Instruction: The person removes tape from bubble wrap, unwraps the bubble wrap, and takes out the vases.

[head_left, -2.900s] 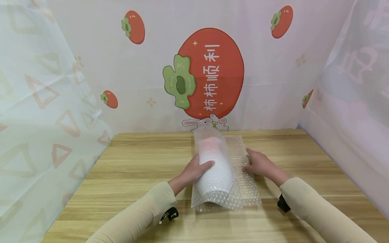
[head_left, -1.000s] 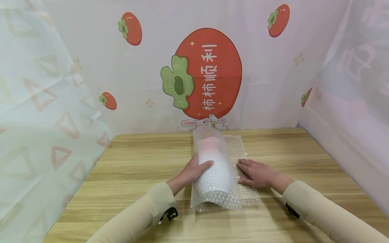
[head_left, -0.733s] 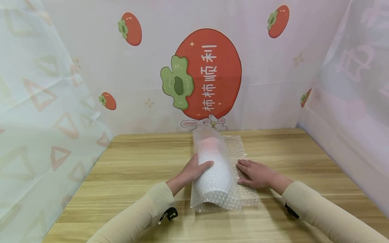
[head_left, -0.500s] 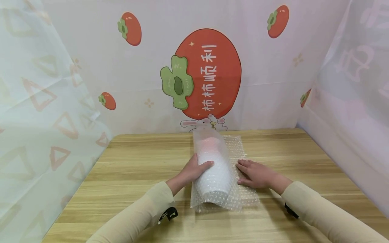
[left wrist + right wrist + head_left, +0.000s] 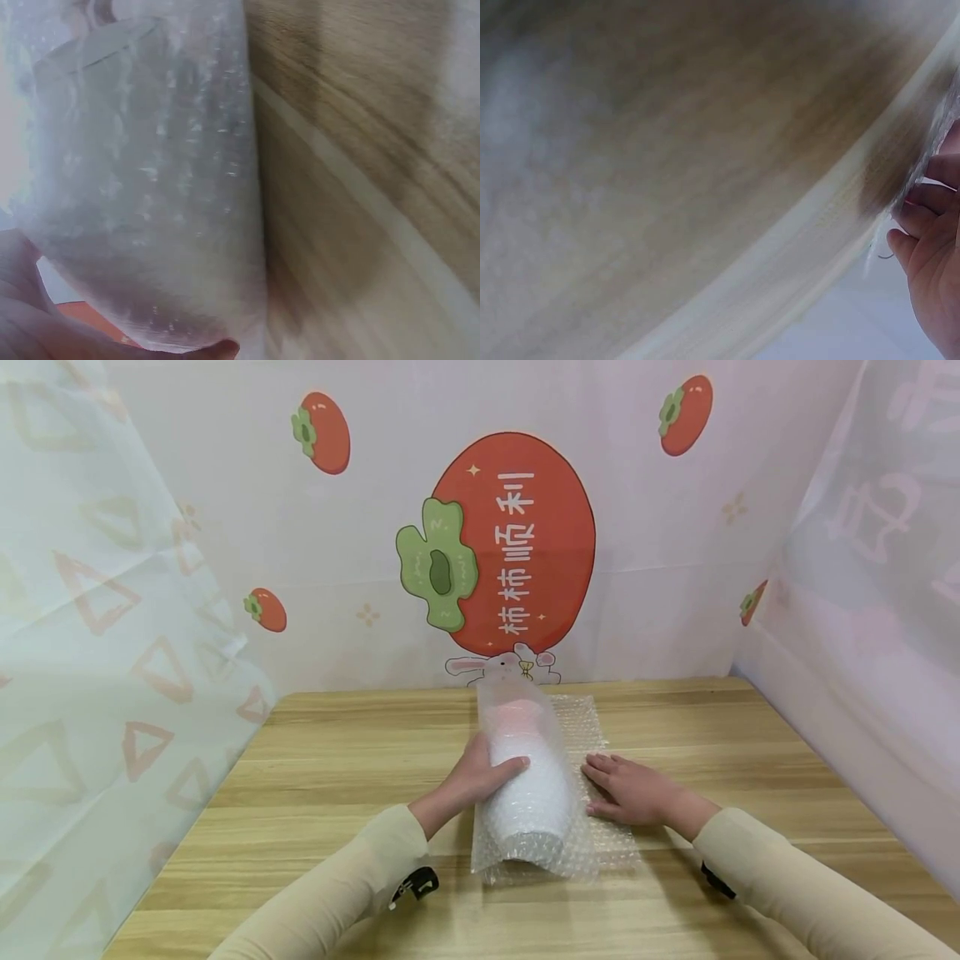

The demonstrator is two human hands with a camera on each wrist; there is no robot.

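Left hand [image 5: 477, 773] held the wrapped thing [image 5: 532, 802], its thumb laid over the top and its other fingers mostly out of sight. Right hand [image 5: 630, 790] lay flat and held nothing, with its fingers on the loose flap [image 5: 613, 843], on the side toward the right edge of the bench [image 5: 330, 760]. The wrapped thing lay about midway between the left and right edges and pointed at the far edge.

For this step, it seemed best to keep the wrapped thing from rolling and the flap smooth. At the near end the bubble wrap [image 5: 491, 856] stuck out, so its corners were best kept even. In the middle, a firm but soft hold looked right, as a hard squeeze could pop the bubbles. At the far end, by the bench's far edge, the wrap looked loose around a pink part [image 5: 520, 717] and could have gone crooked.

The left wrist view showed a round pale edge [image 5: 97, 54] through the wrap, much bigger than the head view did. The right wrist view was blurry, but it showed the palm, while the head view showed the back of that hand. Only the head view showed the big red fruit [image 5: 555, 543] whole on the cloth [image 5: 637, 568] behind the bench.
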